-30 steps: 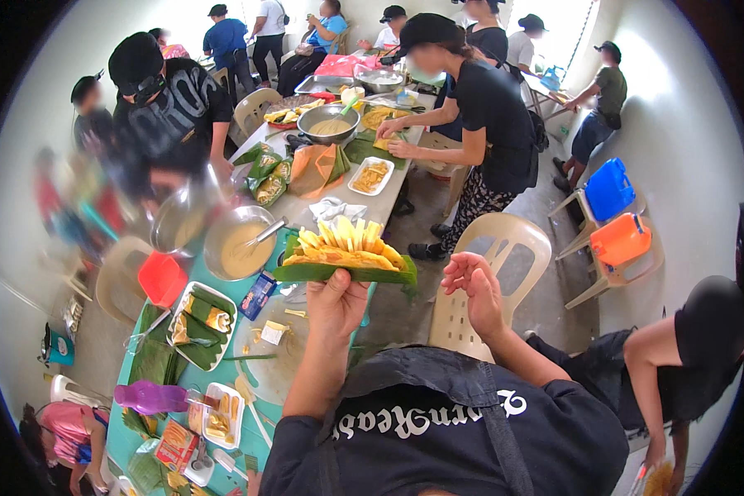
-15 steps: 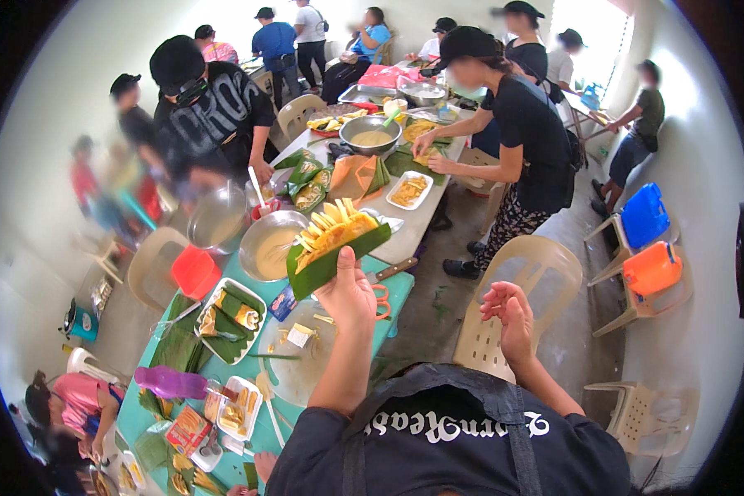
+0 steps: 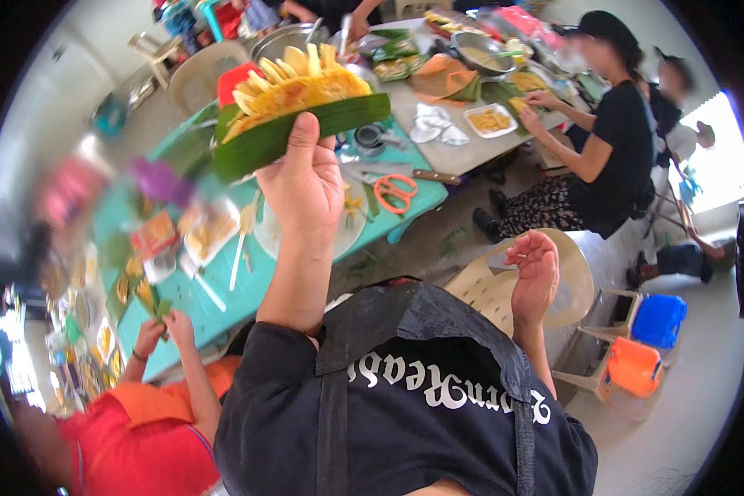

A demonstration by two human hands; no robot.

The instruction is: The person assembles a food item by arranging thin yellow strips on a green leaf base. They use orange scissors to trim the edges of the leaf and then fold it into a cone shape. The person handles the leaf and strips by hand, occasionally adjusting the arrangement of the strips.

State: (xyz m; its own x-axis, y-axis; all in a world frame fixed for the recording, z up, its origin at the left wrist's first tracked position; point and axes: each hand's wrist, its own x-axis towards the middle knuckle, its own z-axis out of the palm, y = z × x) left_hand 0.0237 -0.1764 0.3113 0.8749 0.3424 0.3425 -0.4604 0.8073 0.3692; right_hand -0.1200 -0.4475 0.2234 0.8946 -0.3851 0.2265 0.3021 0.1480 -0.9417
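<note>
My left hand (image 3: 310, 178) grips a green leaf piece (image 3: 339, 118), thumb pressed on its near side. Folded in the leaf is a flat yellow-orange food (image 3: 306, 93) with pale yellow strips (image 3: 293, 64) standing up along its top. The leaf is raised over the turquoise table (image 3: 240, 289). Off to the right, my right hand (image 3: 535, 277) hangs in the air above a beige plastic chair (image 3: 479, 289), fingers loosely bent and apart, with nothing in it.
Orange-handled scissors (image 3: 397, 194) and a knife (image 3: 436, 176) lie near the table's edge. Beyond are a white tray of yellow food (image 3: 489, 121) and a metal bowl (image 3: 481, 54). A person in black (image 3: 612, 140) works at right, one in red (image 3: 149, 438) at lower left.
The view has turned and tilted, bringing the person in red into sight. My left hand still holds the leaf and food, now larger in view. My right hand stays empty.
</note>
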